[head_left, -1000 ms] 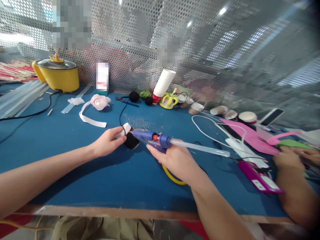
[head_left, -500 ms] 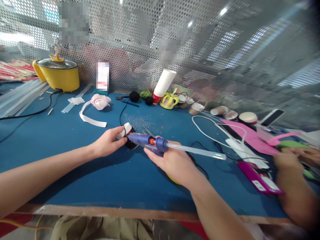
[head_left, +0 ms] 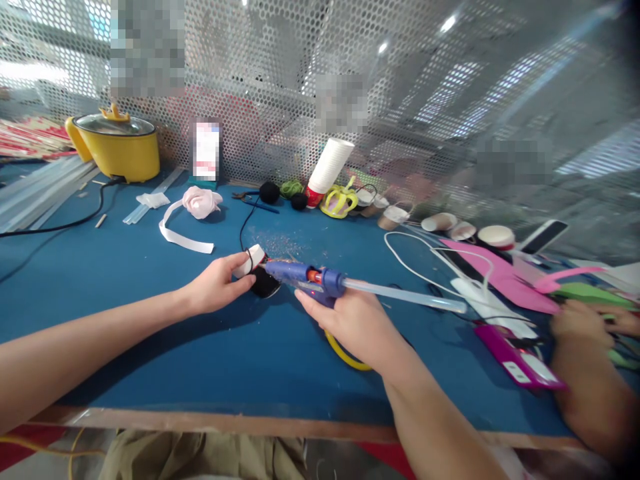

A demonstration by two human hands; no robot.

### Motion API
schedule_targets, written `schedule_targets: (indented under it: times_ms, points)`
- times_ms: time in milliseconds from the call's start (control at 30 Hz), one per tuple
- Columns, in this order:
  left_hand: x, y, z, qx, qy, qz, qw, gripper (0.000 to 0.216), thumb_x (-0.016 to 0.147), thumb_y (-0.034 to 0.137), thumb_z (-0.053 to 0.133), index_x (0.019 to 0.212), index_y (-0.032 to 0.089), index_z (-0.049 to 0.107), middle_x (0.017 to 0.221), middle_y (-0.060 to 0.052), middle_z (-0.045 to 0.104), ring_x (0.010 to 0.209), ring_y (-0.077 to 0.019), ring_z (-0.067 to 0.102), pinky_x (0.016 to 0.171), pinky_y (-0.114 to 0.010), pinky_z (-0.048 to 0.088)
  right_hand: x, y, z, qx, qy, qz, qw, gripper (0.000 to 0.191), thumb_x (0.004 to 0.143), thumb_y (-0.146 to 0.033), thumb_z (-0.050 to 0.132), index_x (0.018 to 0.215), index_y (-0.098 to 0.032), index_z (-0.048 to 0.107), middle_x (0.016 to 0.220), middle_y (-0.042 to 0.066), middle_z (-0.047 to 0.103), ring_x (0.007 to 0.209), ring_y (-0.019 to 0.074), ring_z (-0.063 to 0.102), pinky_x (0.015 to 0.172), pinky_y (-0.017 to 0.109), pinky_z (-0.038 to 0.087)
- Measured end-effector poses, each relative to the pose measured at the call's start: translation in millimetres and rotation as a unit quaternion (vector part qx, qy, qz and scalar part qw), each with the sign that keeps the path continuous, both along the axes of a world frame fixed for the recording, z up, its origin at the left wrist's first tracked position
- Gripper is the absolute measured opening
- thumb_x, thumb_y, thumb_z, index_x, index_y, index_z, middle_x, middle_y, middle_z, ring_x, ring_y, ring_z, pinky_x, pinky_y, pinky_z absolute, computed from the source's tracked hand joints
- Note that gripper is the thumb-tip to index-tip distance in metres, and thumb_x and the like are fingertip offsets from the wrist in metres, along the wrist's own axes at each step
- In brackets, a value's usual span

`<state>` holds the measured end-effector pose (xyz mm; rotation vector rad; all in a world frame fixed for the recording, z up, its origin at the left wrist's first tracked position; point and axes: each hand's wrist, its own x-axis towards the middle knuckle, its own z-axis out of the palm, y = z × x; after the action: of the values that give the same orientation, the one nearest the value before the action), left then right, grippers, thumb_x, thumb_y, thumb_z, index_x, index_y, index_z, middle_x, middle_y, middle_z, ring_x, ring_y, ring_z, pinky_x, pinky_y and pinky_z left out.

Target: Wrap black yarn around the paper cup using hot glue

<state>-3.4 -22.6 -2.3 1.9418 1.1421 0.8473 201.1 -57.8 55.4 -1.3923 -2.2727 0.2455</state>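
My left hand [head_left: 213,283] is closed around a small paper cup [head_left: 256,255] with a white rim, lying on its side. Black yarn [head_left: 265,283] covers part of the cup, and a strand runs back across the table. In my right hand [head_left: 357,323] is a blue hot glue gun [head_left: 293,273], fingers wrapped round its grip. Its nozzle points left at the cup's yarn-covered side; whether it touches I cannot tell. A long translucent glue stick [head_left: 405,297] sticks out of its back. A yellow loop [head_left: 345,353] shows partly beneath my right hand.
Behind stand a yellow electric pot [head_left: 125,153], a phone [head_left: 206,150], black yarn balls [head_left: 270,193] and stacked paper cups [head_left: 333,167]. A pale fabric rose [head_left: 200,202] lies left. To the right are a purple device [head_left: 517,357], pink sheets [head_left: 485,267] and another person's hand [head_left: 580,327].
The glue gun and my right hand have shifted slightly to the right, baring more of the black yarn on the cup. My left hand has hardly moved.
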Motion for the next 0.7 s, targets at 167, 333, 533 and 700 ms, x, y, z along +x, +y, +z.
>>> schedule_targets:
  times_ms: [167,333,533,700]
  points:
    - [-0.7,0.0,-1.0,0.013,0.01,0.002,1.0,0.017,0.078,0.03,0.045,0.076,0.014,0.05,0.066,0.003,0.048,0.06,-0.0109,0.042,0.057,-0.021,0.035,-1.4,-0.7,1.7,-0.014,0.0,0.017,1.0,0.01,0.075,-0.024,0.053,0.079,-0.023,0.062,0.075,0.004,0.067,0.077,0.0226,0.063,0.068,0.031,0.048]
    - [-0.5,-0.2,-0.8,0.017,0.011,-0.002,1.0,0.017,0.078,0.031,0.044,0.076,0.014,0.05,0.069,0.002,0.049,0.062,-0.0113,0.043,0.06,-0.022,0.036,-2.1,-1.4,1.0,-0.011,-0.001,0.008,1.0,0.007,0.074,-0.025,0.054,0.074,-0.023,0.061,0.075,0.005,0.067,0.079,0.0228,0.063,0.069,0.031,0.048]
    - [-0.4,0.4,-0.9,0.024,0.017,-0.003,1.0,0.016,0.078,0.029,0.044,0.08,0.014,0.051,0.074,0.0,0.054,0.066,-0.0123,0.047,0.062,-0.022,0.038,-3.4,-2.3,1.8,-0.021,0.002,0.013,1.0,0.008,0.074,-0.024,0.054,0.076,-0.023,0.061,0.071,0.004,0.066,0.074,0.0213,0.063,0.066,0.03,0.047]
    - [-1.1,0.2,-0.7,0.027,0.011,-0.013,0.999,0.02,0.078,0.028,0.044,0.088,0.013,0.054,0.082,-0.002,0.059,0.074,-0.0153,0.052,0.069,-0.023,0.041,-1.3,-1.9,2.6,-0.014,0.014,-0.016,1.0,0.011,0.074,-0.028,0.054,0.077,-0.022,0.062,0.068,0.003,0.066,0.072,0.0214,0.063,0.059,0.029,0.047]
